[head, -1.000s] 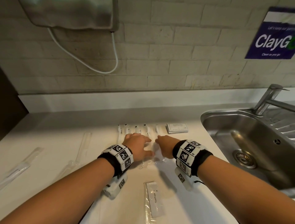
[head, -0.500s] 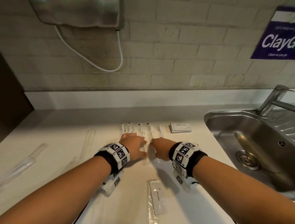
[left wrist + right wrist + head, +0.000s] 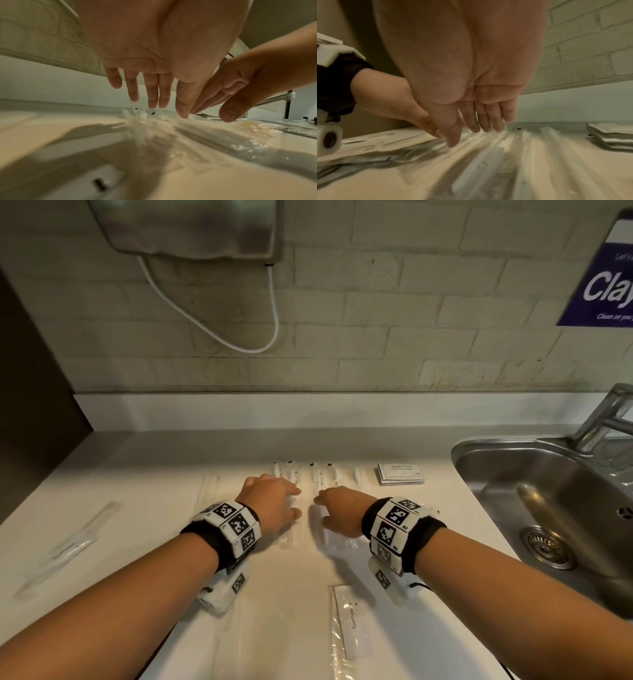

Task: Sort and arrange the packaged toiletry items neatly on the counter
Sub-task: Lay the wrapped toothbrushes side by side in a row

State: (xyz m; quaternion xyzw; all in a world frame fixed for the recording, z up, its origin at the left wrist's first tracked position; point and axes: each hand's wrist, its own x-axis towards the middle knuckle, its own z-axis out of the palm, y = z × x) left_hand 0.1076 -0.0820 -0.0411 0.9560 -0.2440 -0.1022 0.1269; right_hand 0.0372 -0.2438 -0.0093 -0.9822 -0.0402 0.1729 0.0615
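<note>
A row of clear-wrapped toothbrushes (image 3: pixel 317 474) lies side by side in the middle of the white counter (image 3: pixel 144 474). My left hand (image 3: pixel 274 501) and right hand (image 3: pixel 337 510) lie palm-down over this row, fingers straight, close together. In the left wrist view my left hand (image 3: pixel 149 94) has its fingertips just above the wrappers (image 3: pixel 154 129). In the right wrist view my right hand (image 3: pixel 479 121) touches the wrappers (image 3: pixel 513 146) with straight fingers. A stack of shampoo sachets (image 3: pixel 400 473) sits right of the row. A toothpaste packet (image 3: pixel 349 621) lies near me.
A steel sink (image 3: pixel 548 501) with a tap (image 3: pixel 603 416) is at the right. More clear-wrapped items lie at the left: one (image 3: pixel 68 546) near the counter's edge, another (image 3: pixel 207 491) closer in. A dispenser (image 3: pixel 191 227) with a white cable hangs on the brick wall.
Both hands have drawn slightly apart, leaving a small gap over the row's middle. They stay flat over the wrapped toothbrushes. The head view has shifted a little.
</note>
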